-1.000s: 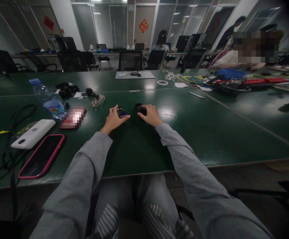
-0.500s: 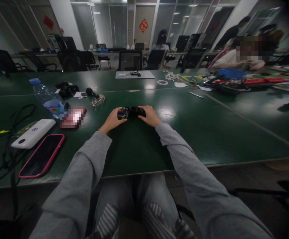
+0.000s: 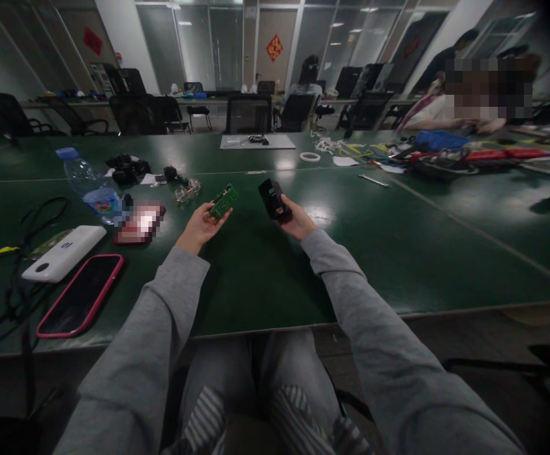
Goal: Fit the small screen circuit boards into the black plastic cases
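Observation:
A green circuit board [image 3: 225, 201] is gripped at its lower left edge by my left hand [image 3: 202, 226], its flat face tilted up toward me. My right hand [image 3: 298, 220] is closed around a black plastic case [image 3: 274, 199], held tilted with its recessed side toward me. Board and case are apart, a hand's width of green table [image 3: 251, 272] showing between them. Some fingers of each hand are hidden behind what it holds.
On the left lie a phone in a pink case [image 3: 80, 296], a white power bank [image 3: 64, 254], a red phone [image 3: 140, 223], a plastic bottle [image 3: 88, 183] and glasses [image 3: 187, 190]. A white ring [image 3: 310, 157] and cables [image 3: 360, 150] lie farther right. Other people sit beyond.
Both hands have lifted and turned their parts over. The board and the case, close together before, are now farther apart, with the board's green face and the case's recessed side showing.

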Demonstrator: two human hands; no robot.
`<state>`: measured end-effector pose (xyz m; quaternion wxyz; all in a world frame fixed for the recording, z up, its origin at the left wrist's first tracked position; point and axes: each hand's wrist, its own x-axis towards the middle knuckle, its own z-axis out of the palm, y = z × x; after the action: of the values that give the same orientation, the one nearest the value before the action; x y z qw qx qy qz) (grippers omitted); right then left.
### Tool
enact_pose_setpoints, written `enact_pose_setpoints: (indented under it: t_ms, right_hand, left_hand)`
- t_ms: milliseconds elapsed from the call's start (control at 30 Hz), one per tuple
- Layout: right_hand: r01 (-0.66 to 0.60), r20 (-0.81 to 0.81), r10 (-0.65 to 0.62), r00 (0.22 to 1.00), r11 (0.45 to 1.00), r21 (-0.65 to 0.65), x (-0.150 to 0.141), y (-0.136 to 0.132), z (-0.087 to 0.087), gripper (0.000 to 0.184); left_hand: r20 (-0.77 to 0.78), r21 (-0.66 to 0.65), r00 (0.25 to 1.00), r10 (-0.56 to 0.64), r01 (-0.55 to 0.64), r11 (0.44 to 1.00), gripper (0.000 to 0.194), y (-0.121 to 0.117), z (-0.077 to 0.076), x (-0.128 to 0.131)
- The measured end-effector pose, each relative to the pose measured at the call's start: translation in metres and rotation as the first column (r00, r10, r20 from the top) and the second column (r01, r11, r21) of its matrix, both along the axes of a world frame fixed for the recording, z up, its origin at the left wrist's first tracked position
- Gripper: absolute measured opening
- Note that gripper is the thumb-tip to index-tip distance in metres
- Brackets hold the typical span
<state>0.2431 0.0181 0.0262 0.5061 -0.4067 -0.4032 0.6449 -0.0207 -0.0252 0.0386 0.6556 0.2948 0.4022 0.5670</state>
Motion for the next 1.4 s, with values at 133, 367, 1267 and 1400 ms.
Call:
enact_pose_setpoints:
  t_ms: [133,367,1267,1400]
  right_hand:
    - [-0.021,-0.119,0.010,0.993,0.995,-0.095,0.001,-0.003,0.002,0.023]
    - [-0.084,-0.157,0.060,0.986,0.985,-0.152,0.003,-0.005,0.000,0.036]
    - [-0.196,-0.068,0.189,0.980,0.973,-0.125,-0.009,-0.017,0.005,0.029]
    - [-0.179,-0.047,0.177,0.983,0.983,-0.042,-0.006,-0.013,0.002,0.034]
  left_hand:
    - [0.004,-0.013,1.000,-0.011,0.011,1.000,0.038,-0.001,-0.003,0.000]
    - [0.093,-0.084,0.996,0.004,0.004,0.996,0.038,0.000,-0.005,-0.001]
    - [0.078,-0.088,0.996,-0.042,0.049,0.995,0.039,-0.001,-0.002,0.001]
    - [0.155,-0.128,0.988,-0.001,0.021,0.992,0.040,-0.001,0.000,0.002]
